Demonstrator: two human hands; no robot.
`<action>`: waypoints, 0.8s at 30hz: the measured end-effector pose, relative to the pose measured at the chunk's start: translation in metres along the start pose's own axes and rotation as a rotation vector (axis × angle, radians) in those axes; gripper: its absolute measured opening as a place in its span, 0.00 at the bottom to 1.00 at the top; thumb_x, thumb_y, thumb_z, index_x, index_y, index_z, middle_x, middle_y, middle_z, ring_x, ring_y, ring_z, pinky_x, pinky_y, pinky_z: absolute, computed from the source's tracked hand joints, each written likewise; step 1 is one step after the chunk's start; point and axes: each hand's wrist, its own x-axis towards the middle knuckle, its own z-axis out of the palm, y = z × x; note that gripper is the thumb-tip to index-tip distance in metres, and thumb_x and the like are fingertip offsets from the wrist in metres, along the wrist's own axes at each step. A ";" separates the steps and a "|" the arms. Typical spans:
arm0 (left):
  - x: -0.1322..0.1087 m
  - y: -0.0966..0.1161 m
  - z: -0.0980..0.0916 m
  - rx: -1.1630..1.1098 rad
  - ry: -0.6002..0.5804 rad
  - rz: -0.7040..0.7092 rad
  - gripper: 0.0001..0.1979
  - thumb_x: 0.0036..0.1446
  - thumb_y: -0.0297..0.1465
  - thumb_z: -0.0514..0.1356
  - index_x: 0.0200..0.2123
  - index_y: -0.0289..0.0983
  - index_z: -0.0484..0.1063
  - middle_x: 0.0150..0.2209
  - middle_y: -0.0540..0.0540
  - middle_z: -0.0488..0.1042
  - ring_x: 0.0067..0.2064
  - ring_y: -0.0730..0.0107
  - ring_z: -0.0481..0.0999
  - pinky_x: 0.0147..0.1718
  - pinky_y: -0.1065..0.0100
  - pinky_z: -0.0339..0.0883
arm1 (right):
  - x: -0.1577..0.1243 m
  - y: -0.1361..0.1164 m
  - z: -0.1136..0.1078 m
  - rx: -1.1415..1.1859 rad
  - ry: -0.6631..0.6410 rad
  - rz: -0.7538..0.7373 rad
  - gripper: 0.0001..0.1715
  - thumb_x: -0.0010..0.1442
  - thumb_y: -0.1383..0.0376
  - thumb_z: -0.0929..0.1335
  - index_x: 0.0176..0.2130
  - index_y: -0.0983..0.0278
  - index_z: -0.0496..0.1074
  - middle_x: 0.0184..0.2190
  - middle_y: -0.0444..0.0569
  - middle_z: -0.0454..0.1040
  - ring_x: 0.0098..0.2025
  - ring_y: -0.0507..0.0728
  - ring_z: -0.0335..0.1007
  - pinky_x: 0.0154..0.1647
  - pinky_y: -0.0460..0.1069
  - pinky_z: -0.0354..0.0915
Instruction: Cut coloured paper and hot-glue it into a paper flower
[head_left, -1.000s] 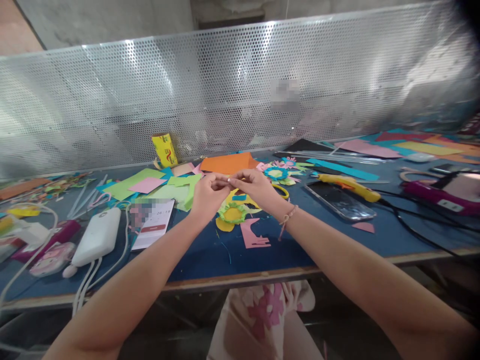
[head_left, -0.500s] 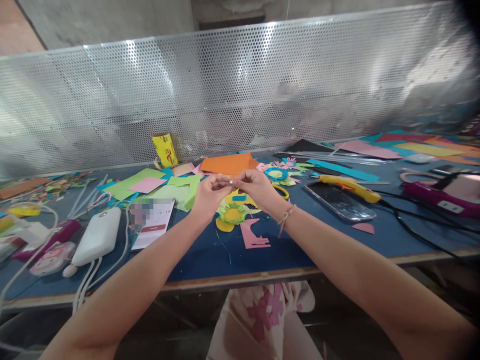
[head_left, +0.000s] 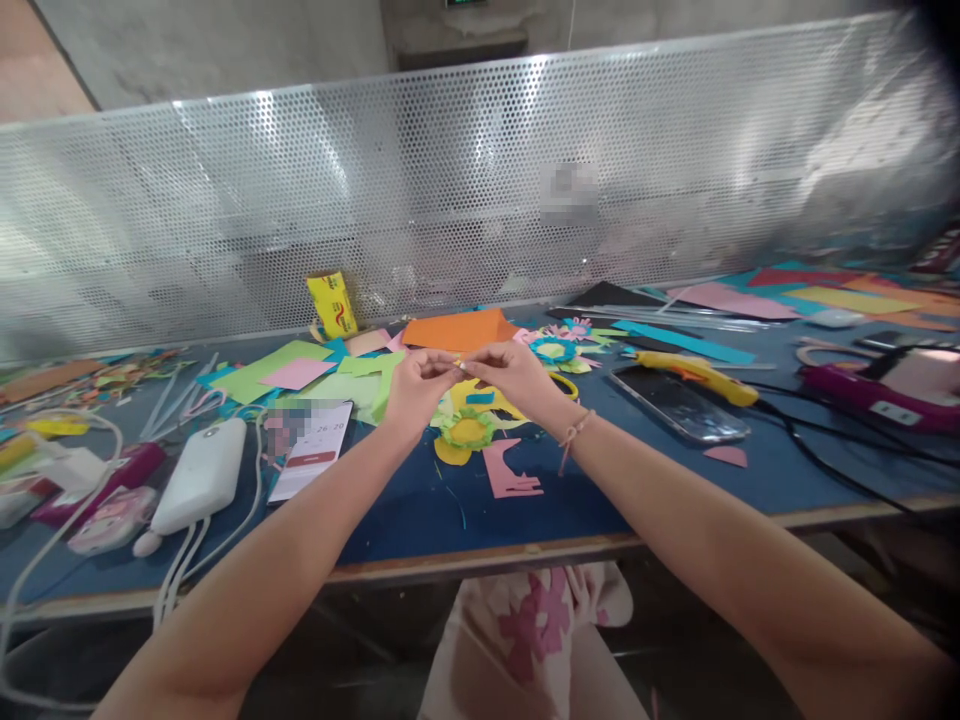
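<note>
Over the middle of the blue table, my left hand (head_left: 416,390) and my right hand (head_left: 519,380) meet fingertip to fingertip, both closed in a pinch. A tiny pale bit (head_left: 460,367) shows between them, too small to name. Just below lies a paper flower (head_left: 466,430) with a fringed green rim and yellow centre. Yellow paper with a small blue piece (head_left: 480,398) on it sits beneath my right fingers. Nearer the table edge is a cut pink paper scrap (head_left: 510,472). A yellow loop handle (head_left: 564,384) peeks out behind my right wrist.
A yellow glue gun (head_left: 697,376) rests against a dark phone (head_left: 679,405) on the right, its cable trailing off. Left are a lit phone (head_left: 319,455), a white power bank (head_left: 201,475) and cords. Coloured paper and a blue flower (head_left: 552,350) lie before the perforated metal screen (head_left: 450,200).
Both hands stay together in nearly the same place, with the fingertips slightly shifted around the tiny bit. The whole view has tilted a little; the things on the table have not moved.
</note>
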 end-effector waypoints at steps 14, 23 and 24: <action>0.001 -0.003 0.001 -0.124 -0.045 -0.072 0.09 0.40 0.29 0.65 0.28 0.33 0.72 0.25 0.48 0.75 0.28 0.72 0.74 0.33 0.68 0.66 | -0.001 -0.005 0.002 -0.093 0.042 -0.046 0.12 0.53 0.60 0.65 0.26 0.65 0.71 0.23 0.47 0.71 0.26 0.51 0.67 0.26 0.46 0.64; 0.001 0.003 0.000 -0.534 -0.074 -0.307 0.06 0.41 0.21 0.64 0.28 0.31 0.72 0.26 0.48 0.75 0.28 0.78 0.73 0.31 0.76 0.66 | 0.002 0.007 -0.004 0.090 -0.051 -0.082 0.11 0.48 0.63 0.69 0.35 0.64 0.71 0.31 0.46 0.73 0.31 0.50 0.68 0.30 0.46 0.66; 0.001 0.003 0.001 -0.562 -0.084 -0.333 0.06 0.42 0.20 0.63 0.28 0.31 0.72 0.26 0.48 0.74 0.28 0.79 0.73 0.31 0.76 0.66 | 0.002 0.006 -0.004 0.083 -0.046 -0.100 0.12 0.49 0.63 0.69 0.36 0.64 0.71 0.30 0.46 0.73 0.30 0.49 0.67 0.30 0.46 0.66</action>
